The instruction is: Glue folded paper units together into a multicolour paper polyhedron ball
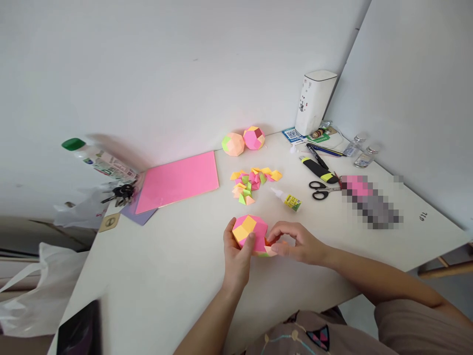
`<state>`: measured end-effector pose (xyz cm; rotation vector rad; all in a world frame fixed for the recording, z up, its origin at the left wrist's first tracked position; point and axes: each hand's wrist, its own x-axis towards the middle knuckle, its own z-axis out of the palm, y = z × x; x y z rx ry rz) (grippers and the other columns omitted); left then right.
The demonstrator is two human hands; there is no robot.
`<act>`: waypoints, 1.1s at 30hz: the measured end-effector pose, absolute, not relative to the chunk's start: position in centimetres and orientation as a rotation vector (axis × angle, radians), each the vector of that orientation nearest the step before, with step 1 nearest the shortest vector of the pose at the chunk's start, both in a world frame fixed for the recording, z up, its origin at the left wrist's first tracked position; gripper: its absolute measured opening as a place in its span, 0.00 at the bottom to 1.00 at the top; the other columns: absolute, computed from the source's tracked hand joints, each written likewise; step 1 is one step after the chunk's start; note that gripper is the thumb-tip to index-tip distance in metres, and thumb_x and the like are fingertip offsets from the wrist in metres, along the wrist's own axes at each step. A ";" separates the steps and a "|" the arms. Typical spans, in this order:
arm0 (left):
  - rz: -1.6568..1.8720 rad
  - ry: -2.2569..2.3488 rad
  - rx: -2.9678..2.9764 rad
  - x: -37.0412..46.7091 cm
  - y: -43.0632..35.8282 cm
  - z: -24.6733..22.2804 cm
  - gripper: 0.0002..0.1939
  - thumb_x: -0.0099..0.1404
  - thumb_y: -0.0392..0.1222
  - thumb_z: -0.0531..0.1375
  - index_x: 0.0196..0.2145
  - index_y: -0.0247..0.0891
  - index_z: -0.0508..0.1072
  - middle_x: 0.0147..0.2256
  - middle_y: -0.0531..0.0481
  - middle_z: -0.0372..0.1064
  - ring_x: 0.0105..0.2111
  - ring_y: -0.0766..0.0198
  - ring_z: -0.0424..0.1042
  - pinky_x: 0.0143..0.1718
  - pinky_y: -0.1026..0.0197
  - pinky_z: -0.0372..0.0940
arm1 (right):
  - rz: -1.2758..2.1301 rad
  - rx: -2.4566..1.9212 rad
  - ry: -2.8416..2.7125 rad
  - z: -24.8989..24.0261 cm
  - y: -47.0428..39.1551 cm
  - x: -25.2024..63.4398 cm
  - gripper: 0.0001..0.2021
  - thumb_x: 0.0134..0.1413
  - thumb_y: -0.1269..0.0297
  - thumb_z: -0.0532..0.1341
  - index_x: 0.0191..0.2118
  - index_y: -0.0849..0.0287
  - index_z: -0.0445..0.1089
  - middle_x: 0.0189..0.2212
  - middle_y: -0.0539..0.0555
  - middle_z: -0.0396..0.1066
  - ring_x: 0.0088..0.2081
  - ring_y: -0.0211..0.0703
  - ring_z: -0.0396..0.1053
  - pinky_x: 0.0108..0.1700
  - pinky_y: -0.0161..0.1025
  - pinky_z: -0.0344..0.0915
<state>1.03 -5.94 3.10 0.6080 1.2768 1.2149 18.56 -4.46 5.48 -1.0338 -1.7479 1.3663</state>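
A pink paper ball [260, 228] with yellow, peach and green faces is held low over the white table [177, 266]. My left hand [236, 256] grips it from the left, thumb across its front. At its right side, my right hand [295, 241] has its fingers bent around a peach piece at the ball's edge; the fingertips are partly hidden. Beyond the ball lies a pile of small folded paper pieces [254, 179] in pink, yellow, green and peach. A glue bottle [291, 201] with a white nozzle lies on its side right of the pile.
Two finished paper balls [233, 144] stand by the wall. Pink sheets [181, 180], keys [123, 192] and a green-capped bottle [107, 162] are at left. Scissors [320, 190], a cutter [318, 170], pens, glass jars [366, 156] and a white box [314, 103] are at right. A dark device [81, 330] lies front left.
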 end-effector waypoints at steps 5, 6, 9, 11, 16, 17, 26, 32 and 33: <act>1.182 1.212 0.562 1.0 -5.7 3.1 0.35 0.55 0.49 0.66 0.57 0.45 0.58 0.50 0.44 0.66 0.45 0.59 0.70 0.43 0.59 0.66 | 1.362 -1.105 -1.748 5.2 -4.5 18.5 0.07 0.52 0.63 0.61 0.28 0.59 0.72 0.30 0.54 0.72 0.34 0.42 0.70 0.37 0.40 0.67; 1.169 1.185 0.539 1.0 -5.6 3.1 0.34 0.55 0.49 0.66 0.56 0.45 0.58 0.50 0.44 0.66 0.45 0.58 0.70 0.43 0.59 0.66 | 1.378 -1.115 -1.726 5.1 -4.6 18.5 0.07 0.52 0.63 0.61 0.27 0.59 0.72 0.30 0.54 0.72 0.34 0.42 0.70 0.37 0.40 0.67; 1.132 1.117 0.470 1.1 -5.5 3.2 0.31 0.55 0.49 0.65 0.54 0.44 0.61 0.51 0.43 0.65 0.45 0.57 0.71 0.41 0.58 0.67 | 1.434 -1.129 -1.618 4.7 -4.9 18.3 0.07 0.51 0.64 0.61 0.25 0.59 0.70 0.31 0.53 0.73 0.34 0.42 0.71 0.37 0.40 0.67; 1.120 1.098 0.445 1.2 -5.5 3.1 0.30 0.55 0.50 0.66 0.53 0.43 0.62 0.51 0.43 0.66 0.46 0.56 0.70 0.42 0.58 0.67 | 1.445 -1.128 -1.547 4.6 -5.1 18.1 0.07 0.50 0.66 0.61 0.24 0.60 0.69 0.31 0.54 0.74 0.35 0.42 0.71 0.37 0.39 0.66; 0.998 1.133 0.652 1.4 -6.0 2.6 0.27 0.61 0.55 0.58 0.53 0.39 0.62 0.52 0.39 0.64 0.52 0.51 0.65 0.49 0.51 0.63 | 1.398 -1.081 -1.513 4.7 -5.2 18.1 0.07 0.47 0.71 0.60 0.21 0.60 0.67 0.28 0.53 0.73 0.30 0.39 0.68 0.31 0.35 0.63; 1.005 1.196 0.765 1.3 -6.2 2.5 0.26 0.62 0.55 0.56 0.53 0.39 0.62 0.55 0.38 0.61 0.54 0.50 0.63 0.52 0.50 0.61 | 1.380 -1.049 -1.534 4.8 -5.1 18.2 0.07 0.47 0.72 0.60 0.21 0.60 0.66 0.28 0.53 0.73 0.29 0.39 0.68 0.30 0.35 0.63; 1.032 1.079 1.581 0.1 -6.4 2.2 0.27 0.67 0.48 0.51 0.62 0.46 0.52 0.62 0.42 0.49 0.62 0.50 0.51 0.58 0.46 0.54 | 1.368 -0.839 -1.636 5.4 -5.0 18.6 0.09 0.45 0.73 0.59 0.19 0.59 0.60 0.24 0.53 0.72 0.27 0.37 0.66 0.30 0.35 0.62; 1.080 1.104 1.392 0.8 -6.9 1.5 0.22 0.67 0.50 0.51 0.57 0.45 0.58 0.54 0.43 0.60 0.51 0.55 0.64 0.50 0.52 0.62 | 1.422 -0.914 -1.583 5.4 -5.2 18.8 0.05 0.45 0.72 0.58 0.22 0.61 0.64 0.25 0.55 0.72 0.23 0.36 0.64 0.24 0.33 0.58; 1.086 1.110 1.381 0.9 -7.0 1.5 0.22 0.67 0.50 0.51 0.57 0.45 0.59 0.53 0.44 0.61 0.50 0.56 0.65 0.50 0.53 0.63 | 1.424 -0.924 -1.580 5.4 -5.2 18.8 0.05 0.45 0.71 0.58 0.22 0.61 0.64 0.25 0.55 0.72 0.23 0.36 0.64 0.24 0.33 0.58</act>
